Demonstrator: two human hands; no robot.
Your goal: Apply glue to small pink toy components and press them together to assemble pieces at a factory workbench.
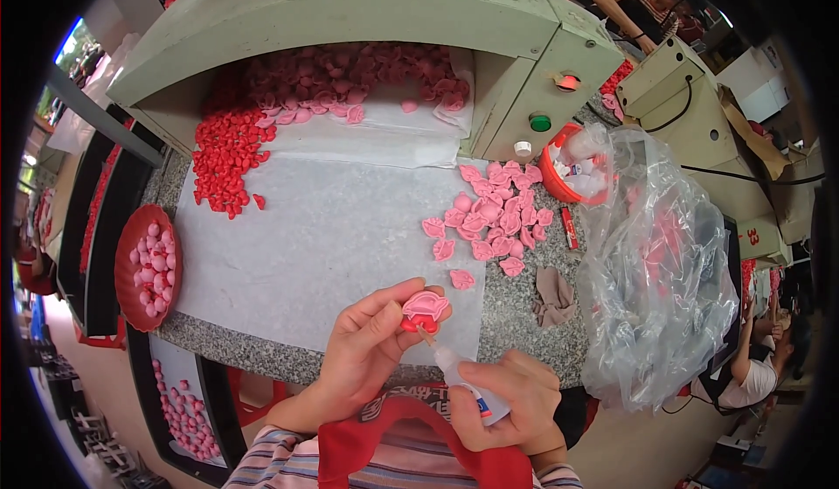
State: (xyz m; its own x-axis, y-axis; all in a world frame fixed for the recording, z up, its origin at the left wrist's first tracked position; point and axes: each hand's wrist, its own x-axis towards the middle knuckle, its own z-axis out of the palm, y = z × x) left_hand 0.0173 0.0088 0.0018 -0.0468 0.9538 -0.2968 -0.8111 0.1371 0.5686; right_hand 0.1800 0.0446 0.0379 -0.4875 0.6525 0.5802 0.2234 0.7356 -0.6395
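Pink flower piece (426,305) with a red part under it sits pinched in the left hand's (367,353) fingertips, just above the near edge of the desk (516,314). Right hand (516,402) grips a small glue bottle (468,384), its tip touching the piece. More pink pieces (494,218) lie beyond, beside a clear plastic bag (664,262).

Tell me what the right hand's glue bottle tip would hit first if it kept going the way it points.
The right hand aims the small glue bottle up-left; its nozzle would first meet the pink-and-red piece pinched in the left hand, seemingly almost touching already.
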